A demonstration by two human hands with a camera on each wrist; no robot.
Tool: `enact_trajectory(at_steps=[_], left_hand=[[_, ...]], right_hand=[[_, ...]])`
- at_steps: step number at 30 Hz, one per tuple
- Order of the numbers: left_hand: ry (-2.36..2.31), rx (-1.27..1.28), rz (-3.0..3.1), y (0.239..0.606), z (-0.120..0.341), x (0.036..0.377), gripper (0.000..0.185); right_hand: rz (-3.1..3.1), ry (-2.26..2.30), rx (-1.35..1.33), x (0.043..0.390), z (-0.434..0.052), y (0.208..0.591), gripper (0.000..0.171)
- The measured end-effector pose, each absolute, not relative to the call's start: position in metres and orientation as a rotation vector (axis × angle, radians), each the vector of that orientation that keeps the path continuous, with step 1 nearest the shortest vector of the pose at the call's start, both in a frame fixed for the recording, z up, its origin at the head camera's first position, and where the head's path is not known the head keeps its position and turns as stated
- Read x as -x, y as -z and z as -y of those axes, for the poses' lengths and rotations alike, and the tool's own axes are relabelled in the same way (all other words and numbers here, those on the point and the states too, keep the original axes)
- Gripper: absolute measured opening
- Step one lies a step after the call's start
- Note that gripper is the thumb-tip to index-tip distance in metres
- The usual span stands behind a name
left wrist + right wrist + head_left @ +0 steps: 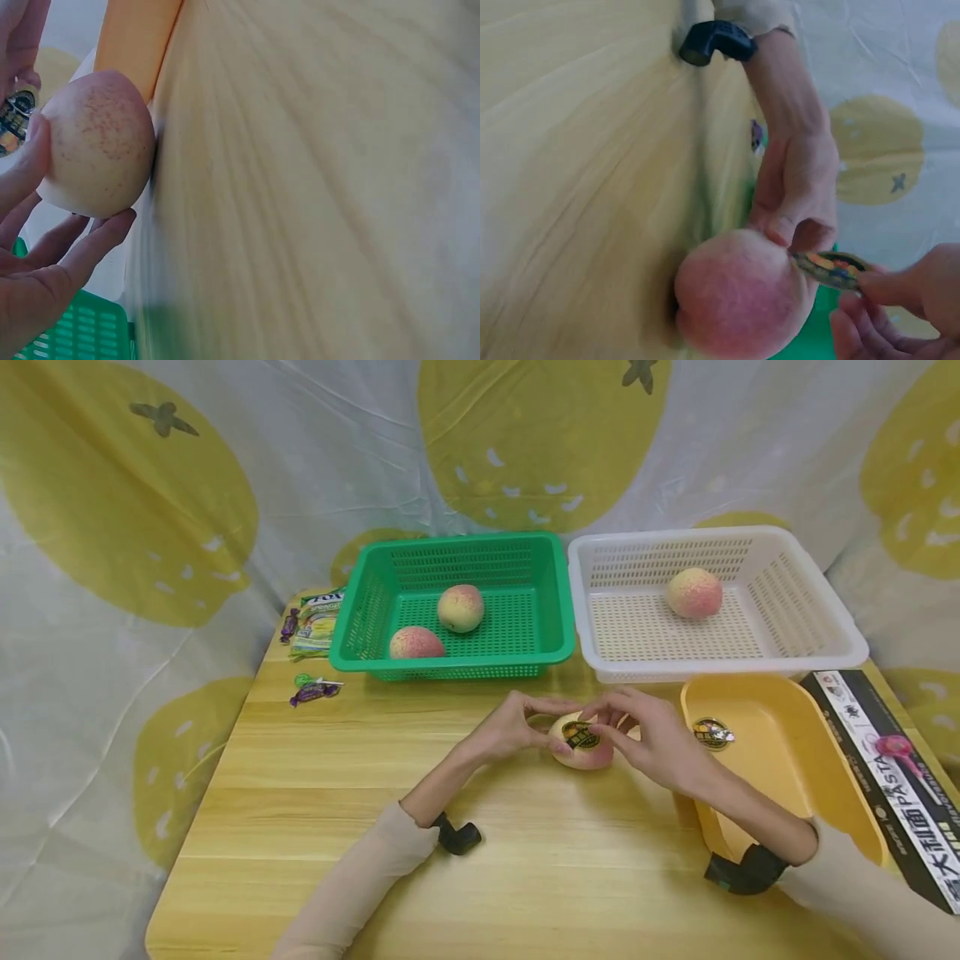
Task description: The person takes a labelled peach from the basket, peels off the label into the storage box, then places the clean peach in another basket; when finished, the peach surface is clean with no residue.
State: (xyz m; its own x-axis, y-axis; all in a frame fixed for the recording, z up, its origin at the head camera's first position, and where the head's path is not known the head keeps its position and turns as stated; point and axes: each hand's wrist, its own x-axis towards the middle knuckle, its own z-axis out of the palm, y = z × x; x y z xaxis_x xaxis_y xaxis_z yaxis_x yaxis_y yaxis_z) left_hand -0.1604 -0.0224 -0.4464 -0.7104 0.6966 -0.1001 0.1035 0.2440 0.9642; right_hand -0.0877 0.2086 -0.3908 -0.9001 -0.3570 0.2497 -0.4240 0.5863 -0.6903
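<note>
Both hands on a peach [581, 752]
Left hand [517, 727] cups the smooth round fruit on the wooden tabletop [375, 793]; right hand [652, 739] pinches its sticker [581, 737]; a yellow plastic tray [780, 760] lies just right.

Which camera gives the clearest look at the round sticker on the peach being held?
The head view: the round dark sticker faces the camera on the pinkish peach, between both hands. The right wrist view shows it edge-on at the fingers. The left wrist view catches only a sliver at the frame's left edge.

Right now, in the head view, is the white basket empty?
No: the white basket holds one peach near its back, while the green basket beside it holds two.
</note>
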Motion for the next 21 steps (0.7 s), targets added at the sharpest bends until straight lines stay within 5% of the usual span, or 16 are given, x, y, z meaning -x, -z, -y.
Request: enact_trajectory(at_steps=[9,21], left_hand=[[-1.482,-0.759,-1.994,0.444,0.022,0.160,0.058],[-1.471,-0.762,-1.994,0.444,0.021,0.156,0.059]], right_hand=[[2.739,-1.508,-0.374,0.081,-0.279,0.366,0.020],[3.014,-1.612,-0.074,0.056,-0.397,0.400,0.024]])
